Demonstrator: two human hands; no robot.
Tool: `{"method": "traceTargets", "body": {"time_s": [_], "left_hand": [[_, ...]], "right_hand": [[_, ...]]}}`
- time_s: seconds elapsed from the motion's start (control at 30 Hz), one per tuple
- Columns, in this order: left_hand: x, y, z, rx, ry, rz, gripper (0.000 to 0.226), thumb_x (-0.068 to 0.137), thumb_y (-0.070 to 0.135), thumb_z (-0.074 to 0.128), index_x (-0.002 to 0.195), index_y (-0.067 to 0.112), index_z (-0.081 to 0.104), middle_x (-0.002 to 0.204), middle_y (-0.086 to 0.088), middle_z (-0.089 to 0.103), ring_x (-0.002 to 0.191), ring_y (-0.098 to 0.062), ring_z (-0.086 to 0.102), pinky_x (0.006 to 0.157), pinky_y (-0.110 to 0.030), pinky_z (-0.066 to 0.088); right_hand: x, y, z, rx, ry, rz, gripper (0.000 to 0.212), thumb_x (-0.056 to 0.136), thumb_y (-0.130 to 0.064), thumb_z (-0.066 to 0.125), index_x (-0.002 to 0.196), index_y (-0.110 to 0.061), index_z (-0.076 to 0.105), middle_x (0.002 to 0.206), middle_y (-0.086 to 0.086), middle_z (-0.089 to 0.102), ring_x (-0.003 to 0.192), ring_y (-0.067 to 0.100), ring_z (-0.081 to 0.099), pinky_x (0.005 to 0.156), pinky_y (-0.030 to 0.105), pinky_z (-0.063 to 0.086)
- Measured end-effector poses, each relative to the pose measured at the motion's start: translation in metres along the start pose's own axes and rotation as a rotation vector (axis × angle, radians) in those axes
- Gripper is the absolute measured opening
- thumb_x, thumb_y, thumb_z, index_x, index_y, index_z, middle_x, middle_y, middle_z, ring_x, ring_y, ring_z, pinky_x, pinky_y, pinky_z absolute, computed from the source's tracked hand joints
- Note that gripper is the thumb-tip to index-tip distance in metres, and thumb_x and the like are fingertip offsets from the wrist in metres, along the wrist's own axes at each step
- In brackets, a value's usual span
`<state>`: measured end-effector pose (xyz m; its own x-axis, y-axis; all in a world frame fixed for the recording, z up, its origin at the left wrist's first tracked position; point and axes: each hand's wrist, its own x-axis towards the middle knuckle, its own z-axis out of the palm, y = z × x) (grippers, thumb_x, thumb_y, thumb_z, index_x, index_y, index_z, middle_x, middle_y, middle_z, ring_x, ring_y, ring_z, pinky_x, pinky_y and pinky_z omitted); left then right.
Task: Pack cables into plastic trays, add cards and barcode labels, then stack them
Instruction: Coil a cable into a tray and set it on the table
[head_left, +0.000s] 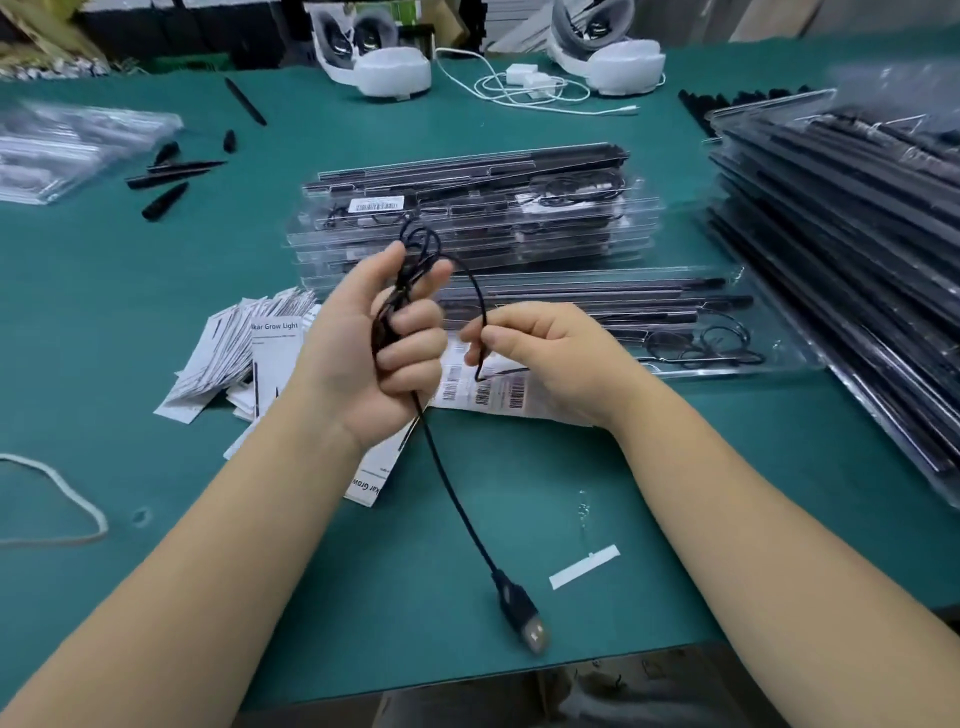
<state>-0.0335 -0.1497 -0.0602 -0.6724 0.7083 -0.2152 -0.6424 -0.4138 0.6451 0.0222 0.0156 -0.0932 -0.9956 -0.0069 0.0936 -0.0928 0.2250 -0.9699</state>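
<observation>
Two bare forearms reach in from the bottom edge over a green surface (156, 312), where the left hand (384, 353) is curled tight around a bunched black cable (415, 260), loops poking out above the fist. One strand arcs across to the right hand (535, 353), which pinches it between thumb and fingertips; another drops from the left fist to a USB plug (522, 616) hanging just above the near edge. Along the right side leans a tall stack of clear plastic trays (841, 249) filled with black rods. A second stack of packed trays (467, 208), topped with a barcode label (378, 203), sits at centre behind the hands, with a single filled tray (675, 322) lying in front of it. A fan of printed cards (244, 353) lies beneath the left hand, beside a sheet of barcode labels (493, 389) under the right. A white paper strip (584, 566) lies near the plug.
</observation>
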Motion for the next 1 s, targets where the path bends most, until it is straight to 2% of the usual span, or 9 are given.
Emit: {"method": "traceTargets", "body": {"time_s": [0.13,0.23,0.37,0.5,0.57,0.67,0.73,0.87,1.0], "left_hand": [[0.009,0.001,-0.006,0.255,0.284,0.244,0.028,0.095,0.038,0.050,0.081,0.017,0.062,0.048,0.009,0.024,0.034,-0.004,0.016,0.029,-0.016,0.013],[0.012,-0.008,-0.004,0.509,0.298,0.336,0.022,0.098,0.033,0.047,0.088,0.017,0.058,0.048,0.008,0.032,0.037,-0.006,0.024,0.032,-0.017,0.020],[0.010,-0.016,-0.007,1.182,0.309,0.421,0.006,0.089,0.020,0.059,0.085,0.023,0.057,0.062,0.011,0.056,0.047,-0.005,0.050,0.045,-0.019,0.045],[0.009,-0.019,-0.005,1.288,0.172,0.286,0.031,0.065,0.039,0.082,0.088,0.031,0.062,0.064,0.013,0.059,0.054,-0.002,0.054,0.051,-0.019,0.045],[0.013,-0.023,0.001,1.465,0.187,0.307,0.033,0.054,0.053,0.080,0.075,0.038,0.059,0.053,0.019,0.052,0.050,-0.002,0.048,0.050,-0.021,0.037],[0.019,-0.031,0.006,1.756,0.265,0.325,0.024,0.060,0.062,0.066,0.062,0.040,0.058,0.050,0.022,0.055,0.053,-0.005,0.052,0.051,-0.025,0.034],[0.021,-0.030,0.001,1.675,0.253,0.274,0.025,0.072,0.054,0.067,0.065,0.031,0.064,0.059,0.011,0.065,0.059,-0.008,0.058,0.057,-0.027,0.042],[0.015,-0.019,-0.006,1.365,0.127,0.201,0.026,0.071,0.043,0.077,0.067,0.020,0.066,0.058,0.008,0.060,0.052,-0.003,0.049,0.052,-0.016,0.040],[0.014,-0.018,-0.005,1.320,0.102,0.211,0.023,0.069,0.032,0.082,0.062,0.024,0.062,0.051,0.015,0.053,0.046,0.000,0.045,0.043,-0.010,0.035]], "right_hand": [[0.001,-0.001,-0.001,0.033,0.075,-0.014,0.026,0.096,-0.005,0.048,0.094,-0.025,0.065,0.070,-0.011,0.069,0.078,0.000,0.062,0.082,0.011,0.045],[0.003,-0.001,0.001,0.167,0.114,-0.001,0.030,0.096,0.001,0.040,0.095,-0.018,0.064,0.063,-0.007,0.063,0.072,0.007,0.059,0.086,0.021,0.046],[0.003,-0.001,-0.007,0.470,0.125,0.032,0.034,0.095,0.006,0.031,0.097,-0.008,0.062,0.055,-0.003,0.055,0.069,0.015,0.054,0.075,0.020,0.050],[-0.003,-0.004,-0.006,0.535,0.068,-0.038,0.031,0.092,0.006,0.034,0.104,-0.009,0.058,0.056,-0.001,0.055,0.065,0.014,0.056,0.075,0.025,0.050],[-0.009,-0.008,-0.005,0.455,0.069,-0.120,0.024,0.091,0.000,0.044,0.106,-0.013,0.058,0.063,-0.003,0.061,0.068,0.011,0.060,0.074,0.023,0.050],[-0.014,-0.014,-0.022,-0.055,0.201,-0.210,0.026,0.089,-0.004,0.057,0.098,-0.028,0.064,0.079,-0.012,0.068,0.080,0.008,0.064,0.076,0.020,0.052],[-0.017,-0.015,-0.041,-0.330,0.226,-0.136,0.033,0.086,-0.010,0.064,0.095,-0.042,0.064,0.093,-0.023,0.066,0.092,-0.002,0.061,0.083,0.017,0.048],[-0.023,-0.009,-0.062,-0.681,-0.072,0.034,0.041,0.070,-0.029,0.080,0.100,-0.050,0.063,0.123,-0.030,0.049,0.112,-0.014,0.043,0.089,0.002,0.026],[-0.022,-0.004,-0.060,-0.719,-0.034,0.016,0.026,0.071,-0.024,0.081,0.090,-0.039,0.073,0.102,-0.032,0.058,0.115,-0.009,0.045,0.091,0.000,0.027]]}}
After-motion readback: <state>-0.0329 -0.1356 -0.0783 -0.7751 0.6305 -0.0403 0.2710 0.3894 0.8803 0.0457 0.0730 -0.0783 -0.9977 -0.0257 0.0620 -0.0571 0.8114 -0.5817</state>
